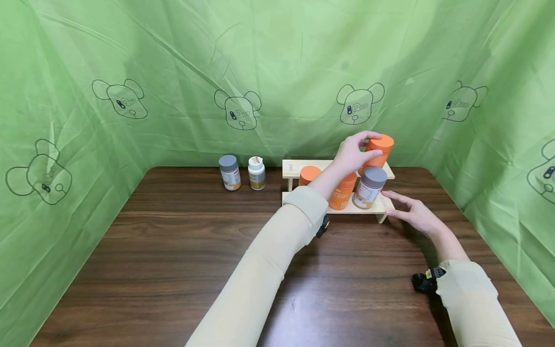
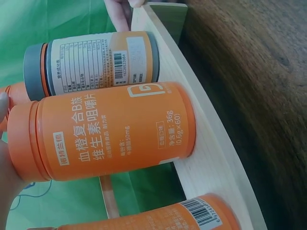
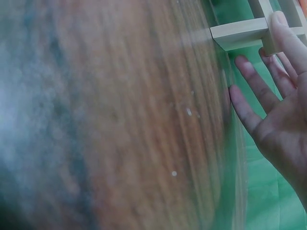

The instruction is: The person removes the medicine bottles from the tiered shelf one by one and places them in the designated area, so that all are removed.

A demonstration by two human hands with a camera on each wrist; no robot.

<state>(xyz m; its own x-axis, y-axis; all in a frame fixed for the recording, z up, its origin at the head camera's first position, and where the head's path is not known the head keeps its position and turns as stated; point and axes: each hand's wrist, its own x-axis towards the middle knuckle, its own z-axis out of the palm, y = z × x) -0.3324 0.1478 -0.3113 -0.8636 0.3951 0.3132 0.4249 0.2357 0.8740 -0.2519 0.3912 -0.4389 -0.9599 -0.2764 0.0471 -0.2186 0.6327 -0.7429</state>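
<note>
A two-tier wooden rack (image 1: 299, 168) stands at the back of the table. My left hand (image 1: 352, 153) grips an orange jar (image 1: 381, 144) by its upper part at the right end of the top tier. On the lower tier sit a grey-lidded jar (image 1: 368, 188), an orange jar (image 2: 110, 132) and another orange jar (image 1: 310, 174), the last partly behind my left arm. My right hand (image 1: 414, 214) is at the rack's right end, thumb at the front edge and fingers behind, pinching the lower board (image 3: 240, 33). Whether the held jar touches the top tier is hidden.
Left of the rack, a grey-lidded jar (image 1: 230, 172) and a small white-capped bottle (image 1: 257, 173) stand on the brown wooden table (image 1: 195, 250). Green cloth (image 1: 277, 58) with bear-face drawings hangs behind and along both sides.
</note>
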